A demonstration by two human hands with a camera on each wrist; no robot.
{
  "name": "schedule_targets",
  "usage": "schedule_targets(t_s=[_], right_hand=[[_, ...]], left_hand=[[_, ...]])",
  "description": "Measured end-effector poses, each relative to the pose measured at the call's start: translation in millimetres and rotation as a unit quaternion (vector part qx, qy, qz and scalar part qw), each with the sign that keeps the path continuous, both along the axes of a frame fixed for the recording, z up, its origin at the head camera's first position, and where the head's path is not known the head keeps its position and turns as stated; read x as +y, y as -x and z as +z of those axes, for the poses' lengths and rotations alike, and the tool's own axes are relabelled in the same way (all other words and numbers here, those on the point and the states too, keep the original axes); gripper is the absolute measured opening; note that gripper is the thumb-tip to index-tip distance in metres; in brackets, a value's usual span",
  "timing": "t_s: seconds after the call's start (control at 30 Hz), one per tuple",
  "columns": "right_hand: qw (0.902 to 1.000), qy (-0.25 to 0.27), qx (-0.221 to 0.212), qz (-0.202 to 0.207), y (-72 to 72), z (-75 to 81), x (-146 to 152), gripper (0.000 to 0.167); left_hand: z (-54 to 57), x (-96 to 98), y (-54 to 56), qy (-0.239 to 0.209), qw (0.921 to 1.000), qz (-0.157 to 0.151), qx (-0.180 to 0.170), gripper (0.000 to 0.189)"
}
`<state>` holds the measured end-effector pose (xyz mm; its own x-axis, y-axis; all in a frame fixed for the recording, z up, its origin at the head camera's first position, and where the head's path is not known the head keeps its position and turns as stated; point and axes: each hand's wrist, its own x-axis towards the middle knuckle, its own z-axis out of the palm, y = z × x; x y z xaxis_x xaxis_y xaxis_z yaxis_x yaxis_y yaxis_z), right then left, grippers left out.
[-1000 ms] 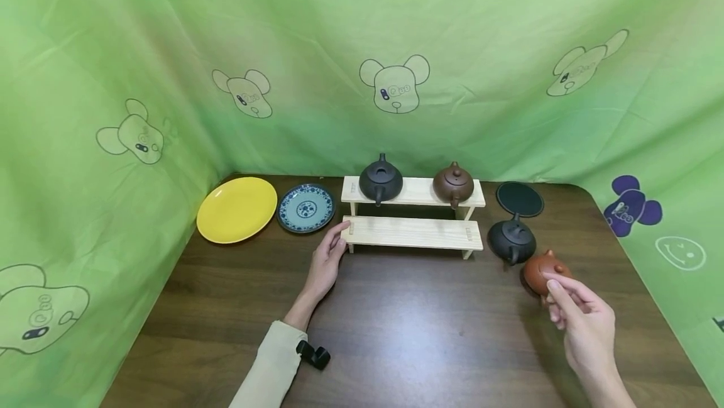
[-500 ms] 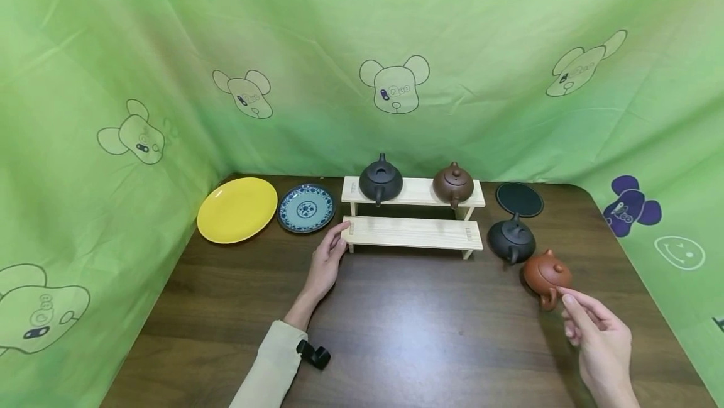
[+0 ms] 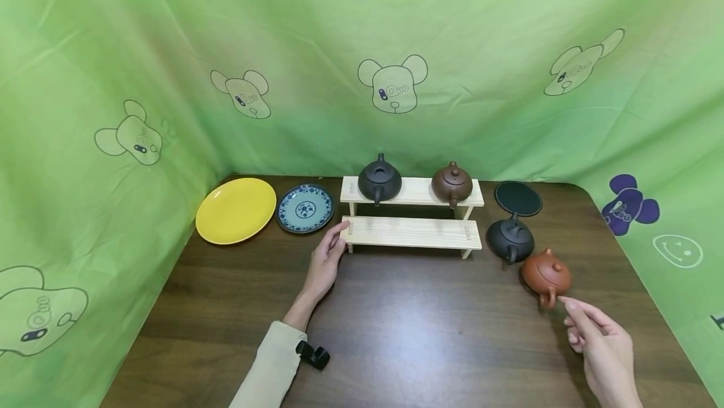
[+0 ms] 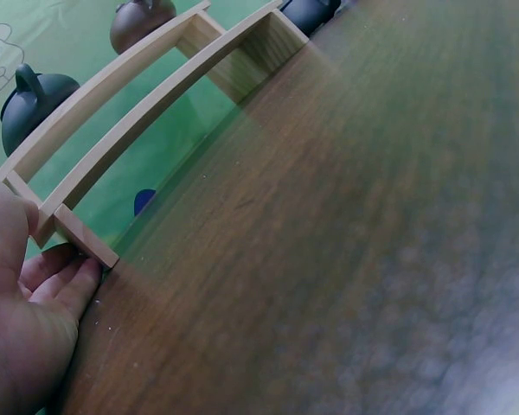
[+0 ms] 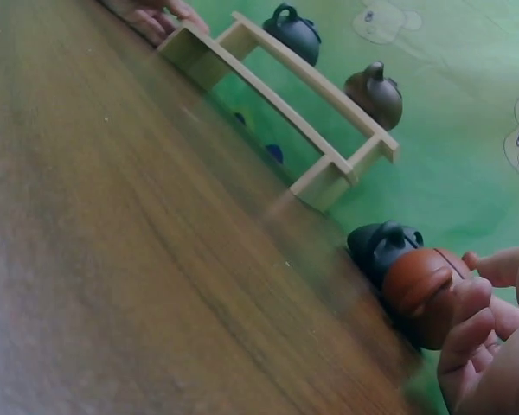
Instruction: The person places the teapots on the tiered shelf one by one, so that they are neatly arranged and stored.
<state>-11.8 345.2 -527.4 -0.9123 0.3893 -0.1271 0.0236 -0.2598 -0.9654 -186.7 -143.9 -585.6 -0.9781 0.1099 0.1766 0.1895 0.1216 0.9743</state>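
In the head view my left hand (image 3: 323, 266) grips the left end of the low front wooden shelf (image 3: 411, 232). Its fingers (image 4: 65, 281) bend around the shelf's leg in the left wrist view. My right hand (image 3: 605, 345) is beside the handle of a reddish-orange teapot (image 3: 545, 273) at the right, thumb and forefinger close together and nothing seen between them. Whether a fingertip touches the handle I cannot tell. Close behind that teapot stands a black teapot (image 3: 510, 239). On the rear, higher shelf (image 3: 415, 188) stand a dark grey teapot (image 3: 379, 180) and a brown teapot (image 3: 452, 183).
A yellow plate (image 3: 235, 211) and a blue patterned plate (image 3: 305, 209) lie to the left of the shelves. A round dark mat (image 3: 518, 198) lies behind the black teapot. Green printed cloth (image 3: 317, 81) closes the wooden table (image 3: 396, 326) in at the back and sides.
My right hand has drawn away from over the orange teapot, rightward and nearer to me, uncovering its handle. The teapot stays where it was. My left hand keeps its hold on the shelf.
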Motion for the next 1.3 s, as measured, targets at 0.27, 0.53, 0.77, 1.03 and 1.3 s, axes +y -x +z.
schedule_targets(t_s=[0.27, 0.53, 0.77, 1.03, 1.3], right_hand=[[0.998, -0.025, -0.033, 0.049, 2.7, -2.5, -1, 0.033], [0.986, -0.108, -0.03, 0.124, 4.1, -3.7, -5, 0.03], [0.976, -0.136, 0.001, 0.17, 4.1, -4.4, -7, 0.032], [0.9775, -0.113, 0.01, 0.178, 3.7, -5.3, -5, 0.032], [0.9824, -0.107, -0.007, 0.153, 1.9, -4.8, -5, 0.027]], left_hand=[[-6.9, -2.5, 4.9, -0.003, 0.9997, -0.007, -0.024, 0.042], [39.8, 7.6, -18.3, 0.017, 0.9997, 0.012, -0.013, 0.043], [32.0, 5.3, -16.5, 0.022, 0.9996, 0.01, 0.013, 0.042], [21.3, 2.8, -12.1, 0.013, 0.9995, 0.003, 0.03, 0.043], [-4.0, -2.0, 1.7, 0.01, 0.9999, -0.002, 0.0, 0.042]])
